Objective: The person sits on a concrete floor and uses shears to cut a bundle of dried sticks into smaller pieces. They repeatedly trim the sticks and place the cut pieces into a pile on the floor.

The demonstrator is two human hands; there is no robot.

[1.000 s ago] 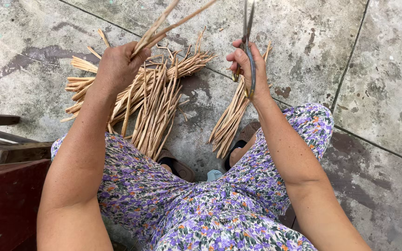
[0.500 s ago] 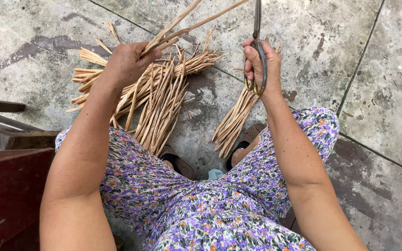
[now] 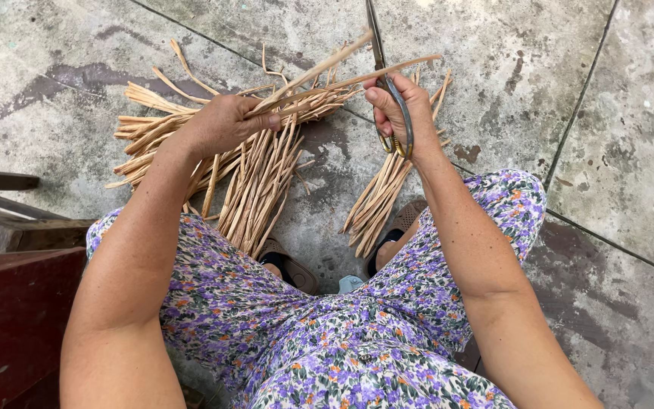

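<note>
The left hand [image 3: 225,125] has its grip closed on 2 long strips [image 3: 327,72], which slant up and to the right from the fist. The right hand [image 3: 403,113] has its grip closed around the handles of scissors [image 3: 387,83], blades pointing up, crossing the strips near their far ends. Below lie a large pile [image 3: 244,182] and a smaller bundle [image 3: 376,201] on the concrete floor [image 3: 493,60].
</note>
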